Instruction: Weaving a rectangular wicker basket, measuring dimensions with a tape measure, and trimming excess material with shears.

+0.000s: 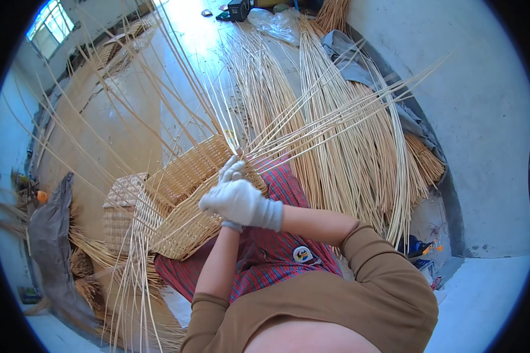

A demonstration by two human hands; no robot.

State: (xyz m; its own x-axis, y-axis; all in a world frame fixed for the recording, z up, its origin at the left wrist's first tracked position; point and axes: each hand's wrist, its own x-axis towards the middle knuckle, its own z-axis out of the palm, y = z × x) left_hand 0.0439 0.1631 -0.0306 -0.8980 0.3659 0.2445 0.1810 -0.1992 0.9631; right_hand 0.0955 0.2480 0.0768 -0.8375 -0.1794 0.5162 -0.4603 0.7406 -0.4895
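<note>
A half-woven wicker basket (185, 226) rests tilted on my lap, its long rods fanning out from the rim to the left, up and right. My left hand (232, 169), in a white glove, has its fingers curled at the basket's upper right corner, where pale rods (330, 129) come together. Much of that hand is hidden under my right hand (235, 201), also gloved, which crosses over it at the wrist. The right fingers are closed near the basket's inner side; what they hold, if anything, is hidden.
Large bundles of wicker rods (353, 159) lie on the floor ahead and right. A second woven piece (123, 203) stands left of the basket. Dark cloth (50, 229) covers more rods at far left. A clear plastic bag (275, 25) lies at the back; a wall (471, 117) bounds the right.
</note>
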